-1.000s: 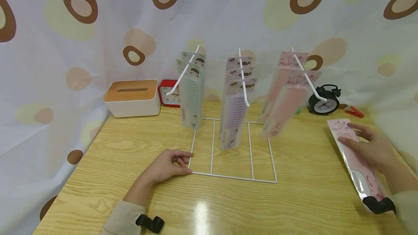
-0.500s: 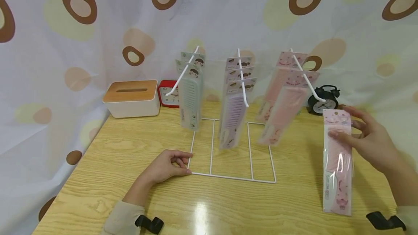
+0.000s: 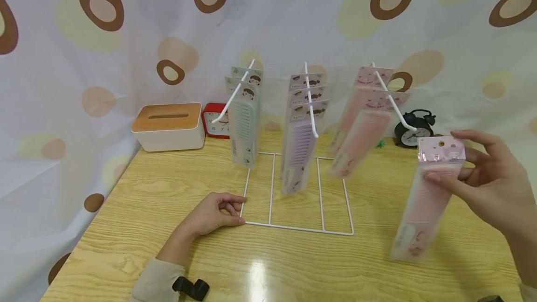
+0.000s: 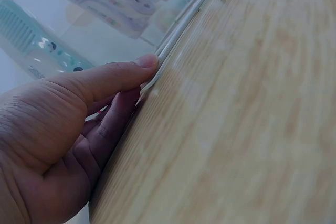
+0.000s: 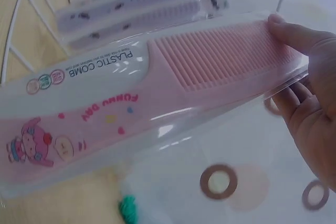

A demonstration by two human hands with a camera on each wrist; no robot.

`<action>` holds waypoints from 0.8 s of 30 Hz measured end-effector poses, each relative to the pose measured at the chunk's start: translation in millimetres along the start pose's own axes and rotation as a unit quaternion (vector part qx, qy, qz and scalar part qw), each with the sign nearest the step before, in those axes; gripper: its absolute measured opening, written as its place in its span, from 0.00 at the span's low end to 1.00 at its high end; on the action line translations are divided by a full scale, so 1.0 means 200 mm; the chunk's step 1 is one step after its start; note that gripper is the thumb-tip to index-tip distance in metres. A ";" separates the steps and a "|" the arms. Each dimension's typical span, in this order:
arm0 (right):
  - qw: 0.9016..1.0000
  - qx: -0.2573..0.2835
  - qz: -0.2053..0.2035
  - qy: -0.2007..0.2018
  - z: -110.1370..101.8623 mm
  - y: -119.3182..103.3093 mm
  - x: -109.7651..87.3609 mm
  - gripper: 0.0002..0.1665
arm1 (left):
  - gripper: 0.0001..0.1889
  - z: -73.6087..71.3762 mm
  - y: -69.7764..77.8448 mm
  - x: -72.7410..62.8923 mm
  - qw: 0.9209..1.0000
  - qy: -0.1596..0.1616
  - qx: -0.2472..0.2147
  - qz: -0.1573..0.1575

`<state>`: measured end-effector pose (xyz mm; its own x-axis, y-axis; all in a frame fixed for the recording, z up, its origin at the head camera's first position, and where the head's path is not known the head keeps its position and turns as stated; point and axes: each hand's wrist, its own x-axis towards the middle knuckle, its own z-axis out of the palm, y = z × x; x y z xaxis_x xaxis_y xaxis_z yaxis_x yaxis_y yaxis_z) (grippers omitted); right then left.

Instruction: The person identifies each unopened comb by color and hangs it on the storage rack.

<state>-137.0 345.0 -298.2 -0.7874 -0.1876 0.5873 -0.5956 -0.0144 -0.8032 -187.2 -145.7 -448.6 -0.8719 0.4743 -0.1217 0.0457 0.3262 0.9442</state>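
Pinched between the thumb and fingers of my right hand (image 3: 492, 183) is a pink comb in a clear packet (image 3: 428, 213), held by its upper part and hanging tilted above the table. Its printed teeth and handle fill the right wrist view, where the comb (image 5: 210, 61) lies sideways. My left hand (image 3: 214, 213) holds the front left corner of a white wire rack (image 3: 298, 229); the thumb lies on the wire in the left wrist view. From the rack's hooks hang green combs (image 3: 245, 125), purple combs (image 3: 299, 148) and pink combs (image 3: 365, 134), all in packets.
Behind the rack stand a tissue box with a wooden lid (image 3: 168, 127), a red clock (image 3: 216, 122) and a black alarm clock (image 3: 413, 129). A small green item (image 3: 381, 143) lies near the back edge. A patterned curtain (image 3: 268, 27) closes off the back.
My right hand has lifted the packaged pink comb from the table's right side and moved it left, toward the rack. The left hand stays at the rack's corner.
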 end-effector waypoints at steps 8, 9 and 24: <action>0.982 0.077 -0.161 -0.062 0.22 -0.10 0.08 0.44 | 0.28 0.00 -0.01 0.00 1.000 -0.002 -0.001 0.007; 0.981 0.066 -0.171 -0.058 0.24 -0.10 0.09 0.44 | 0.28 0.00 -0.01 0.00 1.000 -0.001 -0.001 0.005; 0.995 0.016 -0.103 -0.012 0.31 -0.07 0.17 0.47 | 0.27 0.00 -0.01 0.00 1.000 0.008 0.012 0.006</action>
<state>-144.7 278.4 -273.0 -0.6455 -0.2005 0.7370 -0.7378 -0.0857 -0.6696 -186.7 -146.7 -450.6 -0.8791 0.4650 -0.1045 0.0684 0.3401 0.9379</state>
